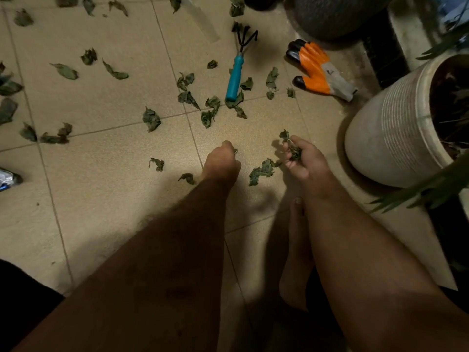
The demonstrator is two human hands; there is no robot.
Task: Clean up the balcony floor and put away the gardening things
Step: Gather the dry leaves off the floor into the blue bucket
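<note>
Several dry green leaves [151, 119] lie scattered over the beige tiled floor [106, 189]. My right hand [303, 158] holds a small bunch of leaves [294, 151] in its curled fingers, just above a loose leaf [261, 171]. My left hand [223, 161] is curled, and a bit of leaf [235, 151] shows at its fingertips. A blue-handled hand rake [237, 72] lies on the floor beyond both hands. An orange and grey gardening glove [319, 69] lies to the rake's right.
A large pale ribbed plant pot [390, 138] stands at the right, with a dark round pot [335, 16] behind it. My bare foot [297, 255] rests on the tiles below my right hand. A clear plastic item [203, 19] lies at the top.
</note>
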